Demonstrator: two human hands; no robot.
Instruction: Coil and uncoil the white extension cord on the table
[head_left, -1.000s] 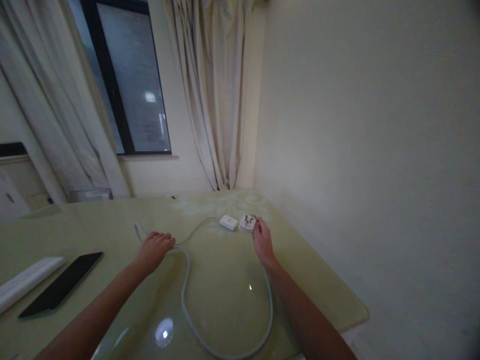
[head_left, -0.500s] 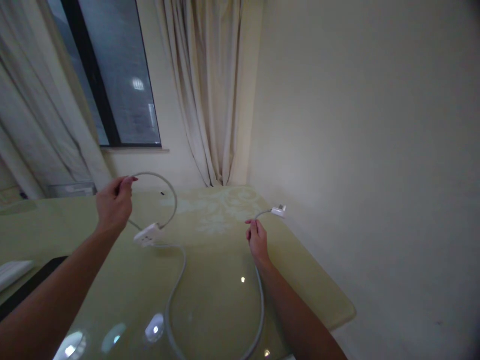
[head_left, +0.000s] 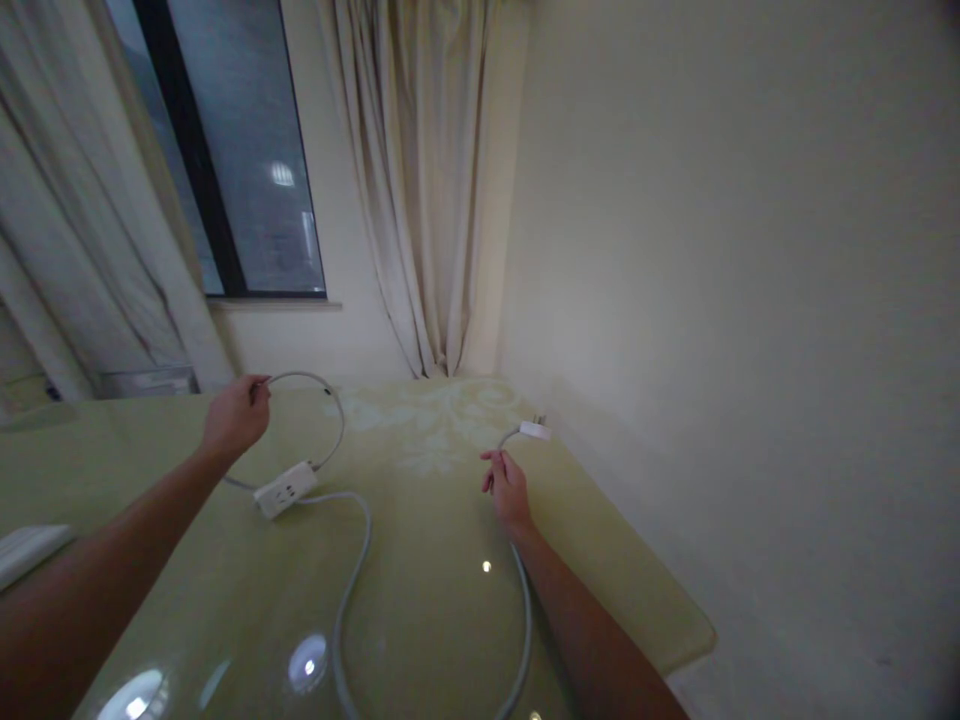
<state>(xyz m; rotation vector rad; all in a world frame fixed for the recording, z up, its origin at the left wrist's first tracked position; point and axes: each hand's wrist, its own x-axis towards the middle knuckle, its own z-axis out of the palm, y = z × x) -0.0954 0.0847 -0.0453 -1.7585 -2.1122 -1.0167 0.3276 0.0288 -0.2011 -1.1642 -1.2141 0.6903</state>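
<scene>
A white power strip [head_left: 286, 490] with sockets on its face lies tilted at the left of the table, joined to a long pale cord [head_left: 365, 540]. My left hand [head_left: 238, 415] is closed on the cord above the strip, and the cord arcs from its fingers round to the strip's end. Over the right side of the table, my right hand [head_left: 508, 487] pinches the cord a short way below the plug. The white plug [head_left: 535, 430] sticks out beyond those fingers, prongs upward. Between the hands the cord hangs down in a wide loop past the bottom of the view.
The glossy greenish table [head_left: 427, 590] reflects ceiling lights. At the left edge lies a white object [head_left: 34, 548], partly behind my left arm. A small black item [head_left: 327, 391] sits near the back edge. Behind are curtains [head_left: 420, 190], a window [head_left: 240, 150] and a bare wall [head_left: 735, 300].
My left hand has come down slightly, and the power strip has shifted left and lower, its sockets now clearer. My right hand and the plug have moved a little left and down; the plug has turned.
</scene>
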